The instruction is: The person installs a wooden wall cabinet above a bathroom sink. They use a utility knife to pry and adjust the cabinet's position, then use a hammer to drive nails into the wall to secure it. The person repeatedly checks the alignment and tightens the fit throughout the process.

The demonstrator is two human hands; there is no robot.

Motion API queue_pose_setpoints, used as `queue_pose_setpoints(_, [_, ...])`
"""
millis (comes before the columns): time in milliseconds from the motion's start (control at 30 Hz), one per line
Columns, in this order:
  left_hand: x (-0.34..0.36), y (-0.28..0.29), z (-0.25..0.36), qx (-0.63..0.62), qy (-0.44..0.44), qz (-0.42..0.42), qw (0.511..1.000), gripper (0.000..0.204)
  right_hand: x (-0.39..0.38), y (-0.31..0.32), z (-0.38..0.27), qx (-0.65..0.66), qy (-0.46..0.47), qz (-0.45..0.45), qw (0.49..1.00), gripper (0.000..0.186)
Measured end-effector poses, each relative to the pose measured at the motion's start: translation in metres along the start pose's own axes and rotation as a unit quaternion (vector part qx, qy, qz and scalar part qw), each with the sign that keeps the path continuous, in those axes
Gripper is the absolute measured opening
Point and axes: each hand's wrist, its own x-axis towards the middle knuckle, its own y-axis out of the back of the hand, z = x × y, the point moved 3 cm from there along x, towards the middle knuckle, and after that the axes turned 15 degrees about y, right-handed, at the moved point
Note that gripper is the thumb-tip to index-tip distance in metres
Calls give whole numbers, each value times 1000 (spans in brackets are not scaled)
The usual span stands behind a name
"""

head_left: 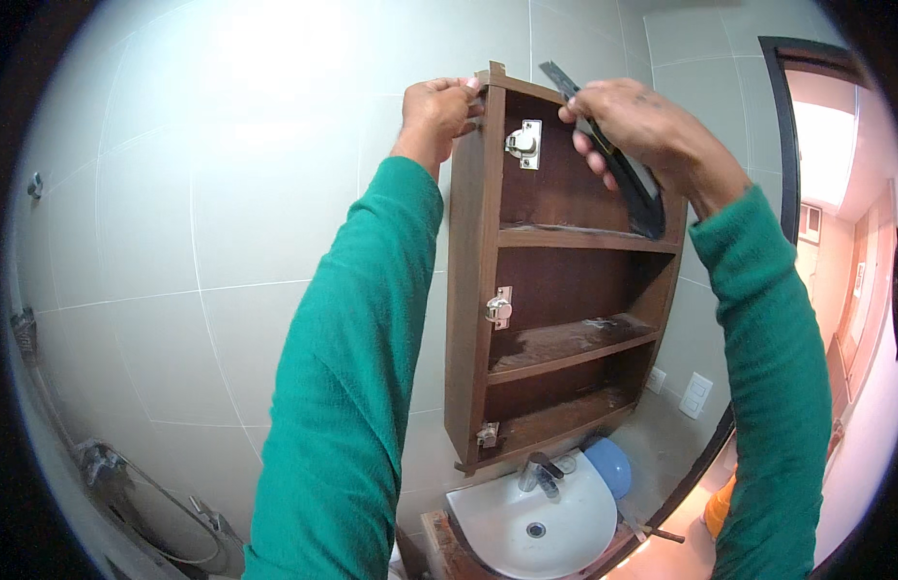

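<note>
A brown wooden wall cabinet (494,193) with no door on it hangs in front of me, its shelves exposed. At its upper left corner is my left hand (439,111), fingers bent and thumb pressed near the edge; whatever they pinch is hidden. Close by, a short brown strip (496,69) pokes up above that corner. My right hand (635,126) grips a black utility knife (618,164) in front of the cabinet's top compartment. The knife tilts, with its blade end up and to the left. Metal hinges (524,145) run down the inner left side.
Below the cabinet stands a white washbasin (555,532) with a dark faucet (541,471) and a blue bowl (609,466) beside it. White switch plates (695,395) are on the tiled wall to the right, near a dark door frame (785,145). A shower hose (169,551) hangs at lower left.
</note>
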Motion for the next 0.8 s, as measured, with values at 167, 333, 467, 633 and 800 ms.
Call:
queue_pose_setpoints(167, [13, 10, -23, 77, -77, 17, 994, 19, 46, -30, 14, 30, 74, 18, 997, 32])
queue_pose_setpoints(333, [9, 8, -17, -7, -65, -6, 998, 28, 72, -33, 12, -18, 89, -25, 996, 32])
queue_pose_setpoints(467, [10, 6, -3, -63, -29, -47, 996, 29, 84, -33, 0, -49, 94, -28, 994, 32])
queue_pose_setpoints(633, [16, -2, -5, -69, -3, -27, 997, 26, 87, -37, -1, -69, 67, -15, 995, 35])
queue_pose_setpoints(800, [33, -2, -9, -61, -11, 2, 998, 23, 89, -36, -4, -51, 69, -24, 996, 37])
